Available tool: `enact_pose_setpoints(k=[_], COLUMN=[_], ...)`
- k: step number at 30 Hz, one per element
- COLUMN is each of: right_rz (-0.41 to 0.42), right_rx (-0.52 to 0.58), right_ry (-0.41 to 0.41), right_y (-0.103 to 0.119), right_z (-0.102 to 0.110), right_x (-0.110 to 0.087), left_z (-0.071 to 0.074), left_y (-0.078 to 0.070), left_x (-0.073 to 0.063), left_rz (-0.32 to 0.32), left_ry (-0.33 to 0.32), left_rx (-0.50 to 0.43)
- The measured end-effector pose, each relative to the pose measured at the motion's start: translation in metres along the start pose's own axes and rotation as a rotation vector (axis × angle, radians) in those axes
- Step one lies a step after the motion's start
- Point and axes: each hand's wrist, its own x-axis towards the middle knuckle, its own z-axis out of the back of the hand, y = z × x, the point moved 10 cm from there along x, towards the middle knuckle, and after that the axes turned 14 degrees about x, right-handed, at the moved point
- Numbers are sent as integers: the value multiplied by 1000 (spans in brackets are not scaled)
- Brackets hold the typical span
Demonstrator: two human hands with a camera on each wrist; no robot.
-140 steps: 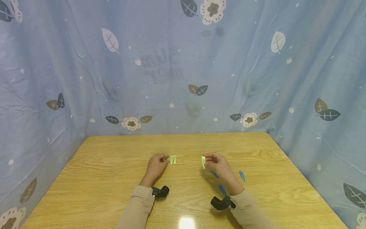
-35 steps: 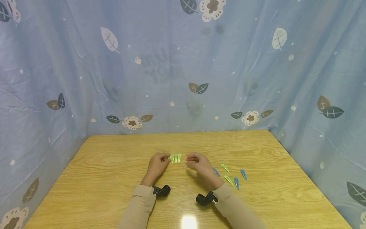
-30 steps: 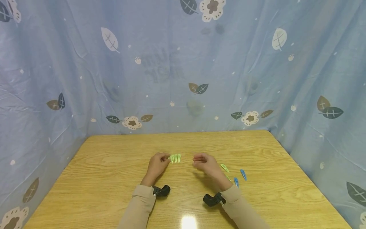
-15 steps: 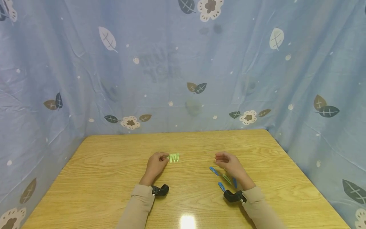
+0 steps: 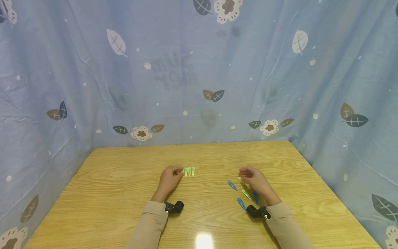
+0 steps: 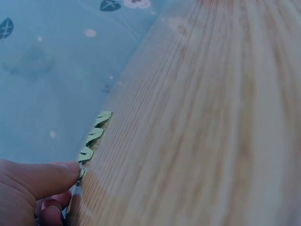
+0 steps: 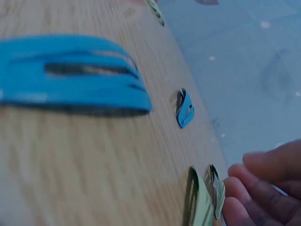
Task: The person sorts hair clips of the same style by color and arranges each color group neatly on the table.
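Observation:
My left hand [image 5: 169, 180] rests at the left end of a short row of light green snap hair clips [image 5: 189, 172]. Its thumb and fingers pinch the endmost green clip [image 6: 81, 176], which they partly cover. To the right, my right hand [image 5: 257, 181] hovers with loosely bent fingers over a loose green hair clip [image 5: 240, 180]. In the right wrist view the fingertips are right beside that clip [image 7: 217, 190], holding nothing. Another green hair clip [image 5: 247, 195] lies nearer the person.
Blue snap hair clips lie around the right hand: one farther left [image 5: 232, 185], one near the wrist camera [image 5: 241, 204], one partly under the forearm [image 5: 255, 197]. The wooden table [image 5: 124, 193] meets a blue patterned curtain [image 5: 174, 86] at its back and sides.
My right hand carried a green clip leftward, left it at the row's right end, then drew back right to the loose clips. The left hand has stayed in place.

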Motion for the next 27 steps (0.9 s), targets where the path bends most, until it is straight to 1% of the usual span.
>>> enact_pose_setpoints(k=[4,6,17,22,27], right_rz=[-32,-34,-44,-45,-44], right_rx=[-38,-55,-147,-161,-151], right_ry=[-22,-18,-58,-59,-68], right_y=[-4,-3,-8,-7,-4], right_z=[1,0,1,1,3], right_x=[-1,-1,-1,-1,-3], left_z=[-1,-1,0,0,-1], left_y=[1,1,-1,0,1], left_x=[0,0,-1,-1,-1], left_rz=[5,6,8,10,11], left_ry=[3,3,3,5,8], left_rx=[4,6,-4,-7,-11])
